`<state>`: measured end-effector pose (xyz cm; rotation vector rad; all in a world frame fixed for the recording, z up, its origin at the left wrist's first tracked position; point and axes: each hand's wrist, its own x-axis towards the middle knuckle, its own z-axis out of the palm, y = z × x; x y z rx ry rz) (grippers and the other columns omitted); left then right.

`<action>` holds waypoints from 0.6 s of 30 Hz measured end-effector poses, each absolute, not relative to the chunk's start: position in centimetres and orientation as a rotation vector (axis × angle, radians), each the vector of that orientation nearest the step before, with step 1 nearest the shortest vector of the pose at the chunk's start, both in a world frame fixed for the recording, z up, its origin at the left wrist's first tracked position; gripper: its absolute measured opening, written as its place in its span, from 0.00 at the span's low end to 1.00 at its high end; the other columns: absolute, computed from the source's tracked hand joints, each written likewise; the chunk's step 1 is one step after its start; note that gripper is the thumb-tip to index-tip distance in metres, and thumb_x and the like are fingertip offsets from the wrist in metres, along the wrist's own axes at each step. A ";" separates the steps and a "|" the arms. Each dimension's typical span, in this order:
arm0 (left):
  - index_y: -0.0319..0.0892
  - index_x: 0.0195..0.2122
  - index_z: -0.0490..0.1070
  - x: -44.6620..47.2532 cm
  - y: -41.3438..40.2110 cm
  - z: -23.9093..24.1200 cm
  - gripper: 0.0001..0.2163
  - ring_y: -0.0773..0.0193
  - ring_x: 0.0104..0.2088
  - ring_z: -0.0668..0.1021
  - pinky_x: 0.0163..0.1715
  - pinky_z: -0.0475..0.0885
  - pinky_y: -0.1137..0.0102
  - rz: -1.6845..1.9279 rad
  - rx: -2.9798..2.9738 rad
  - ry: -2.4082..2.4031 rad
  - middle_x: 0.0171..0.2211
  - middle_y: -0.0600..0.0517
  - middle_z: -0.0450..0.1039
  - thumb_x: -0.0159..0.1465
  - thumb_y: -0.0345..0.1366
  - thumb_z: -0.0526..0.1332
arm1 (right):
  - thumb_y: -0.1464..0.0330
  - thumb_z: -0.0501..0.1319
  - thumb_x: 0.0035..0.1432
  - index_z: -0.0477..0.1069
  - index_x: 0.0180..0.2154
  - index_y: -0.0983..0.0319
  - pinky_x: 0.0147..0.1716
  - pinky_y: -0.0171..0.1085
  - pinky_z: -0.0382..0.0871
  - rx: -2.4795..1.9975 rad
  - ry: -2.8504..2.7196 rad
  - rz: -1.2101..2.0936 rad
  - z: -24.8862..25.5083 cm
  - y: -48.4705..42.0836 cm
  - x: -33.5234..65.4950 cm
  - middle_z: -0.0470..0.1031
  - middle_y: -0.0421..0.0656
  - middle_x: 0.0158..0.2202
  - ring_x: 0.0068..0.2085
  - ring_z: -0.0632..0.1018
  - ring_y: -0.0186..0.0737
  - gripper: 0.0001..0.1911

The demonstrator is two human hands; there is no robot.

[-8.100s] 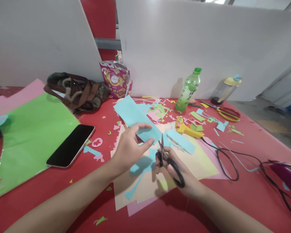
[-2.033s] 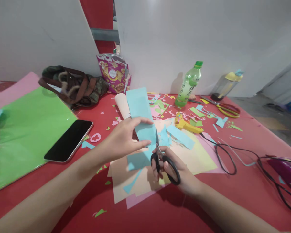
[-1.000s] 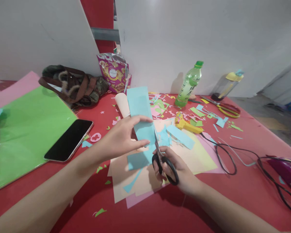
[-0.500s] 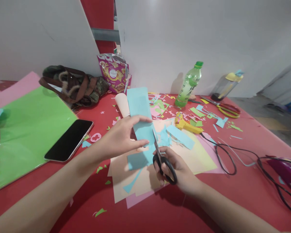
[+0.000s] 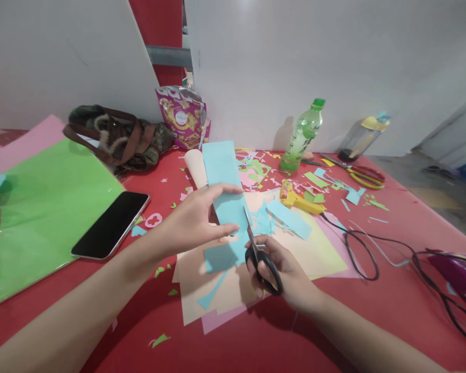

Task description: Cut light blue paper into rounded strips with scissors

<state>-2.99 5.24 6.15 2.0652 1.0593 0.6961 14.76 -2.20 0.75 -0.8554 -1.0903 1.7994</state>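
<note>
A folded-looking strip of light blue paper [image 5: 222, 166] is held upright by my left hand [image 5: 196, 215], thumb in front and fingers along its face. My right hand [image 5: 281, 269] grips a pair of black-handled scissors [image 5: 249, 228], fingers through the loops. The blades point up and away, and lie at the strip's right edge. Below, another piece of blue paper [image 5: 220, 258] and a thin blue offcut [image 5: 212, 292] lie on cream sheets [image 5: 194, 295]. Part of the strip is hidden behind my left fingers.
A yellow glue gun [image 5: 301, 201] with a black cord lies right of the papers. Behind it stands a green bottle [image 5: 303, 134]. Larger scissors [image 5: 361, 175] and paper scraps lie at the right back. On the left are a phone [image 5: 111, 224], green sheets [image 5: 58, 202] and a bag [image 5: 128, 137].
The top of the blue strip has shifted slightly to the left. Both hands and the scissors stay almost in place.
</note>
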 end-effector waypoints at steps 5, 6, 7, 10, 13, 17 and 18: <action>0.47 0.46 0.59 -2.9 5.1 6.2 0.21 0.68 0.25 0.71 0.23 0.67 0.73 0.680 1.964 1.027 0.32 0.54 0.67 0.51 0.33 0.61 | 0.56 0.61 0.45 0.57 0.36 0.62 0.16 0.28 0.57 -0.858 -1.119 1.786 0.8 -2.3 14.8 0.63 0.33 0.20 0.16 0.67 0.26 0.21; 0.47 0.46 0.59 -2.9 5.0 6.3 0.21 0.67 0.26 0.71 0.23 0.68 0.73 0.675 1.945 1.021 0.32 0.54 0.67 0.51 0.33 0.61 | 0.56 0.61 0.45 0.57 0.36 0.62 0.15 0.28 0.57 -0.853 -1.129 1.778 0.9 -2.3 14.9 0.62 0.33 0.20 0.17 0.67 0.26 0.21; 0.46 0.47 0.59 -2.9 5.0 6.3 0.21 0.67 0.25 0.72 0.23 0.68 0.73 0.671 1.929 1.016 0.32 0.54 0.67 0.51 0.33 0.61 | 0.56 0.61 0.45 0.57 0.36 0.62 0.15 0.28 0.56 -0.845 -1.139 1.772 0.9 -2.3 14.9 0.62 0.33 0.20 0.17 0.67 0.27 0.22; 0.47 0.47 0.58 -2.9 4.9 6.3 0.22 0.67 0.25 0.72 0.23 0.68 0.72 0.647 1.925 1.004 0.31 0.54 0.67 0.51 0.34 0.61 | 0.55 0.60 0.46 0.57 0.37 0.61 0.17 0.29 0.57 -0.835 -1.162 1.762 1.0 -2.2 15.0 0.62 0.34 0.21 0.18 0.66 0.27 0.21; 0.46 0.48 0.59 -2.8 4.9 6.3 0.22 0.64 0.28 0.72 0.27 0.69 0.69 0.663 2.005 1.001 0.32 0.52 0.68 0.51 0.35 0.61 | 0.55 0.59 0.47 0.57 0.38 0.62 0.19 0.30 0.58 -0.832 -1.192 1.751 1.1 -2.2 15.0 0.62 0.35 0.22 0.20 0.66 0.28 0.22; 0.43 0.48 0.61 -2.7 4.7 6.4 0.23 0.59 0.37 0.72 0.34 0.68 0.66 0.690 2.098 1.007 0.35 0.50 0.68 0.50 0.35 0.62 | 0.55 0.58 0.48 0.57 0.39 0.62 0.20 0.31 0.57 -0.790 -1.220 1.747 1.2 -2.1 15.1 0.61 0.36 0.23 0.22 0.66 0.28 0.21; 0.43 0.48 0.61 -2.7 4.7 6.4 0.23 0.59 0.38 0.71 0.35 0.68 0.66 0.689 2.111 1.008 0.35 0.49 0.68 0.50 0.36 0.62 | 0.55 0.57 0.49 0.57 0.39 0.62 0.21 0.31 0.57 -0.780 -1.222 1.751 1.1 -2.0 15.1 0.61 0.36 0.23 0.22 0.65 0.28 0.21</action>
